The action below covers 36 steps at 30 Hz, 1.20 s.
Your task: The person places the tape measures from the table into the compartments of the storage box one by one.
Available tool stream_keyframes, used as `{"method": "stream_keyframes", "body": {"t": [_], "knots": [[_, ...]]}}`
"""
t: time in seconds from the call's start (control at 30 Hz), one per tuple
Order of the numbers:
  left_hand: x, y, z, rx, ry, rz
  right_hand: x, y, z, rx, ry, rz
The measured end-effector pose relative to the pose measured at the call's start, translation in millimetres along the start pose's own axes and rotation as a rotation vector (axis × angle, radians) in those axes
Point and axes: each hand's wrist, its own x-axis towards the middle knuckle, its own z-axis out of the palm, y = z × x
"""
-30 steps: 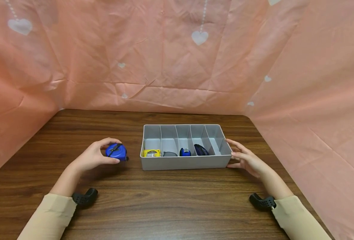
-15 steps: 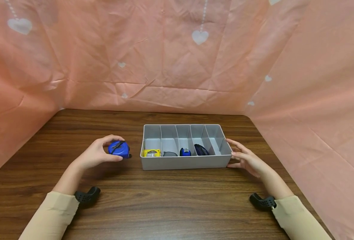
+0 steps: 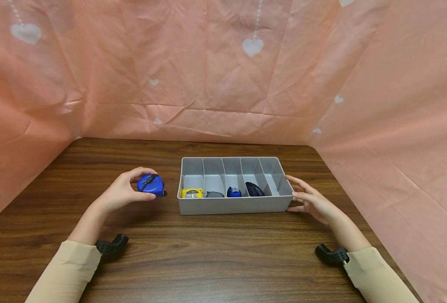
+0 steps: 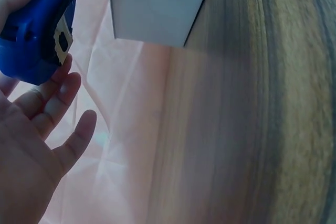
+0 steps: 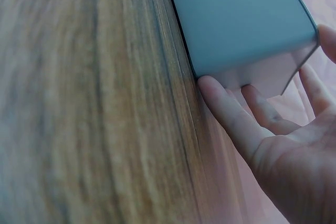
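Note:
In the head view my left hand holds a blue tape measure with a black strap between thumb and fingers, above the table and left of a grey divided box. The left wrist view shows the tape measure close up, with several fingers extended below it. My right hand touches the box's right end wall. In the right wrist view its fingertips lie against the lower edge and end of the box, with the fingers only slightly bent.
From the left, the box's compartments hold a yellow tape measure, a mostly hidden grey rounded object, a small blue tape measure and a dark rounded object. Pink cloth surrounds the wooden table.
My left hand has carried the blue tape measure slightly right and up, toward the box, most of it in the first half second. The right hand and the box have stayed put.

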Motion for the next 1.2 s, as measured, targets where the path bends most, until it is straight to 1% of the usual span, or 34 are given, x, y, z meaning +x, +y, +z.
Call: {"method": "stream_keyframes", "body": {"t": [0.1,0.2,0.57,0.77,0.93,1.03,1.13,1.2], "knots": [[2.4,0.9,-0.1,0.034,0.013,0.008,0.0,1,0,0.012,0.004,-0.001],[6.1,3.0,0.9,0.048,0.021,0.006,0.5,2,-1,0.024,-0.001,0.0],[22.9,16.0,11.3,-0.032,0.012,0.029,0.8,0,0,0.028,0.008,-0.001],[31.4,21.7,14.8,-0.035,0.02,0.034,0.5,1,0,0.031,0.007,0.002],[39.7,28.8,19.1,-0.024,0.034,0.067,0.5,1,0,0.025,0.006,0.003],[44.5,33.2,23.1,-0.019,0.036,0.075,0.7,1,0,0.03,0.003,0.001],[49.4,37.7,27.8,-0.033,0.029,0.081,0.6,1,0,0.035,0.002,0.002],[52.9,40.6,31.1,-0.034,0.027,0.095,0.5,1,0,0.035,0.003,0.004]]}}
